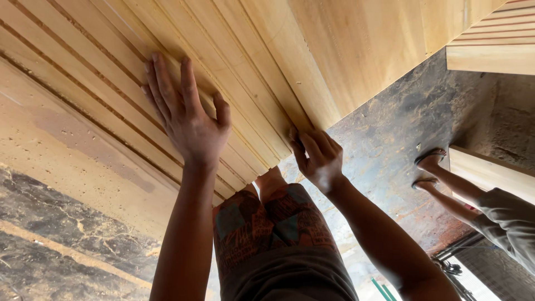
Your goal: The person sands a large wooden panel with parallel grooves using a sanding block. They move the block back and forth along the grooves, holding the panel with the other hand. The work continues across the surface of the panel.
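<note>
Stacked wooden planks (267, 67) on dusty floor (401, 128)

A dark, stained floor (401, 128) runs across the middle of the view, dusted with pale sawdust and scattered wood chips. At its left side a pale, pitted slab (72, 161) lies along the floor, with a worn pinkish patch on it. Near the right edge, another person's two bare legs stretch over the floor, the feet in sandals (429, 167), one just above the other. Grey cloth (510, 223) covers that person's upper legs. A separate light wooden board (485, 170) lies just beside those legs. In the top right corner sits another stack of pale boards (493, 47). Two thin green rods (382, 290) show at the bottom edge.
</note>
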